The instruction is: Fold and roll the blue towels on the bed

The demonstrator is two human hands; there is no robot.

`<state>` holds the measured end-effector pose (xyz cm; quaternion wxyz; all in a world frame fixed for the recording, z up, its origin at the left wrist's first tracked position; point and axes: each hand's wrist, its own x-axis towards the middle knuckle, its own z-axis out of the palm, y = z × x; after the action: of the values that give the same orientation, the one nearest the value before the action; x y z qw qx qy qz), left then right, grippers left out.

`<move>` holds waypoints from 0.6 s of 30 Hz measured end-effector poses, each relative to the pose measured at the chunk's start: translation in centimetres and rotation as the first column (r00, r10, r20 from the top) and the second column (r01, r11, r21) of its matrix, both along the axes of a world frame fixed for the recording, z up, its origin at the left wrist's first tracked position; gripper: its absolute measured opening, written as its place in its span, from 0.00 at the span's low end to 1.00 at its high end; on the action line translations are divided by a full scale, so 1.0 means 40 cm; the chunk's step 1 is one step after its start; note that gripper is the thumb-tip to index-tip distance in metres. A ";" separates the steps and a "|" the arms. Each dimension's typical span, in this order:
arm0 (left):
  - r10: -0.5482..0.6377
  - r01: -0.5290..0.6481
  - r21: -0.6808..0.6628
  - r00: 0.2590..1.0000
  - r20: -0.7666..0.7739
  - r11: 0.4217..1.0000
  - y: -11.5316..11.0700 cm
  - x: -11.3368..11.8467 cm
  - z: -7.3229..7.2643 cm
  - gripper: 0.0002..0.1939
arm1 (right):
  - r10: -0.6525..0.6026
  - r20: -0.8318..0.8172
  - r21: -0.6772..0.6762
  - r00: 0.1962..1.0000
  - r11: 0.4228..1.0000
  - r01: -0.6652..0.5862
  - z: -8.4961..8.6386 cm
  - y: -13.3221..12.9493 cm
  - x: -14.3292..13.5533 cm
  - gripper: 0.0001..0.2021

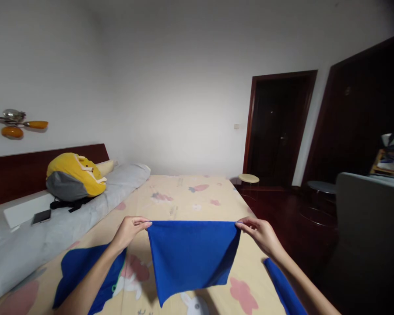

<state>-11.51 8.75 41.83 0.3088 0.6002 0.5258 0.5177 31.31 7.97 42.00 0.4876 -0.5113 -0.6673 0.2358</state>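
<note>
Blue cloth hanging between hands, left grip and right grip pinching top corners

**Soft indoor light, dark at three o'clock**

Even, dim light falls across the pale wall and bed. The doorway toward three o'clock sinks into near-black. Corners vignette; edges bow outward. A soft shadow lies beneath the blue cloth.

No readable text, label, brand, number or sign shows anywhere.
</note>
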 end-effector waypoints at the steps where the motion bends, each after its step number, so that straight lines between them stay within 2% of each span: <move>1: -0.007 0.007 0.005 0.999 -0.041 1.000 0.003 -0.001 0.001 0.16 | 0.000 0.001 -0.010 1.000 1.000 0.000 -0.003 0.004 0.001 0.24; 3: -0.023 0.025 0.013 0.993 -0.117 1.000 0.013 -0.004 -0.002 0.15 | 0.028 -0.040 -0.062 0.999 0.998 -0.030 -0.011 0.012 0.000 0.24; 5: -0.029 0.031 0.018 0.991 -0.127 0.999 0.029 -0.004 -0.010 0.16 | 0.059 -0.127 -0.136 0.990 0.988 -0.076 -0.020 0.025 -0.006 0.24; 8: -0.067 0.067 -0.043 0.998 -0.007 0.997 0.064 0.001 -0.030 0.18 | 0.064 -0.229 -0.188 0.971 0.976 -0.108 -0.033 0.051 -0.021 0.25; 13: -0.035 0.042 -0.062 0.993 0.117 0.997 0.146 0.020 -0.054 0.23 | 0.041 -0.224 -0.119 0.974 0.990 -0.069 -0.035 0.115 -0.046 0.26; 18: 0.027 -0.029 0.007 0.984 0.175 1.000 0.221 0.035 -0.044 0.24 | 0.043 -0.197 -0.038 0.979 0.998 -0.051 -0.011 0.184 -0.062 0.27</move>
<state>-10.09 17.60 40.06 0.3437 0.5464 0.5026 0.5751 28.81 15.33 41.55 0.5344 -0.4800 -0.6225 0.3108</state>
